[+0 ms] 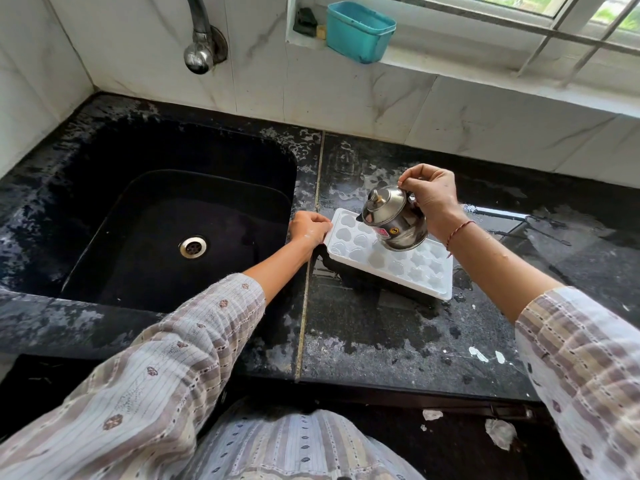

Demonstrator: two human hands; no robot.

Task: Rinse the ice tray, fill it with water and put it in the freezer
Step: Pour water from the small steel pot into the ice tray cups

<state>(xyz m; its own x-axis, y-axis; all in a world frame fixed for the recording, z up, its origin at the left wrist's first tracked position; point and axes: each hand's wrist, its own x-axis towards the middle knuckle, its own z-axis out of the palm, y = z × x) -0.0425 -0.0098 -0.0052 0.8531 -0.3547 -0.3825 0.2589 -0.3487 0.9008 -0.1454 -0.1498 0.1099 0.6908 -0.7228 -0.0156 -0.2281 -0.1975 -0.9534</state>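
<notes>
Tilting the steel kettle [394, 220] gripped in the right hand [431, 199], go slow per cavity while the left hand [309, 230] pinches the ice tray [398, 261] corner steady.

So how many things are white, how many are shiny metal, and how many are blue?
White: 1, the ice tray.
Shiny metal: 3, the kettle, the tap, the sink drain.
Blue: 1, the tub on the window ledge.
Total: 5.

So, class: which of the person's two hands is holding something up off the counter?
The right hand, lifting the tilted steel pot; the left hand only steadies the ice tray.
</notes>
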